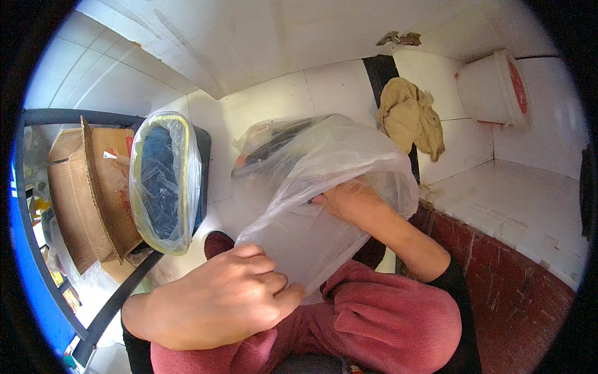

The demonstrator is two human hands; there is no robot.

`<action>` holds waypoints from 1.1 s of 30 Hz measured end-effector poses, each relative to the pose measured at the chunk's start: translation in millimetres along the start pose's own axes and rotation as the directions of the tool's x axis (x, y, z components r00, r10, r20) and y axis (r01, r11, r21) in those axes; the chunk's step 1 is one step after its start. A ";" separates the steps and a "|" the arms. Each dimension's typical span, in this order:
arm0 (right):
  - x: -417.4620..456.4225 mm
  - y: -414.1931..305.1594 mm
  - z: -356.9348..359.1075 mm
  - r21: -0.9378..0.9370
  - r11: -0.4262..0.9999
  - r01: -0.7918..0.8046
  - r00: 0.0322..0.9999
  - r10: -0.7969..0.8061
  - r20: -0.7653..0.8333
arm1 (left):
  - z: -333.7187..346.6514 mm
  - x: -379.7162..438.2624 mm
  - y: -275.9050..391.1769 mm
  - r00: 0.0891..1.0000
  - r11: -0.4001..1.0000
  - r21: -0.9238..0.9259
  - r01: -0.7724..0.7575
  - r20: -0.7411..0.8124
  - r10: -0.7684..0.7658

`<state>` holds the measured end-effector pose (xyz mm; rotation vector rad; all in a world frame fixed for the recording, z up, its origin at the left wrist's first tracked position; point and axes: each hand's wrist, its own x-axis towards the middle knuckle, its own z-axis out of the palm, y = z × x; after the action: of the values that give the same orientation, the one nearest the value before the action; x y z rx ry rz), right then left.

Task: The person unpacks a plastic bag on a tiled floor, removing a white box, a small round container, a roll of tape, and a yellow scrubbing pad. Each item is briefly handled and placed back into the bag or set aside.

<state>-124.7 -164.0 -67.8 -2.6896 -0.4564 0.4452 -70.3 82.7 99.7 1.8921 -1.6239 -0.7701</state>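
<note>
A translucent plastic bag point(322, 163) spreads across the floor in front of my bent knees. My left hand point(233, 299) pinches its near edge between curled fingers, pulling the film taut. My right hand point(348, 201) reaches into the bag's open mouth on the far side. Its thumb tip shows, but plastic and the hand itself hide the other fingers, so I cannot make out what they hold. Through the film, a dark object point(285, 145) with a small orange patch is dimly visible; its shape is unclear.
Left stands a blue bin point(159, 173) lined with clear plastic, beside an open cardboard box point(84, 196) within a dark metal frame point(112, 304). A tan cloth point(411, 117) lies beyond the bag. Right are a white bucket point(490, 91) and a scuffed dark-red panel point(495, 262).
</note>
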 end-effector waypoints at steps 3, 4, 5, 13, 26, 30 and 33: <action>1.4 1.4 -10.6 -0.057 0.998 -0.041 0.998 0.044 0.050 | -2.2 0.2 1.7 1.000 1.000 0.018 0.005 0.026 -0.006; 2.5 1.3 -15.5 -0.094 0.994 -0.059 0.995 0.066 0.077 | -2.8 0.2 1.6 0.999 1.000 0.015 0.007 0.033 -0.007; 2.3 3.4 -17.2 -0.080 0.996 -0.046 0.998 0.049 0.038 | -2.9 0.2 1.5 0.999 1.000 0.012 0.008 0.040 -0.009; 1.8 1.0 -25.4 0.035 0.999 0.006 0.994 -0.002 -0.109 | -1.7 -0.9 1.4 1.000 1.000 0.008 0.013 0.000 -0.013; 3.1 -15.1 -20.4 0.198 0.920 -0.338 0.901 0.256 0.350 | -1.3 -3.0 0.7 1.000 0.999 0.036 0.008 0.019 -0.009; 8.2 0.2 -25.9 0.048 0.984 -0.171 0.976 0.163 0.144 | -2.3 -2.3 0.5 1.000 1.000 0.019 0.007 0.008 -0.007; 6.4 13.9 -30.5 0.071 0.993 -0.092 0.995 0.090 0.039 | -3.0 -0.1 0.7 1.000 1.000 0.012 0.007 -0.022 -0.007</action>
<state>-104.4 -183.2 -48.2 -2.6430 -0.3219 0.5264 -68.7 82.8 102.3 1.9087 -1.6127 -0.7413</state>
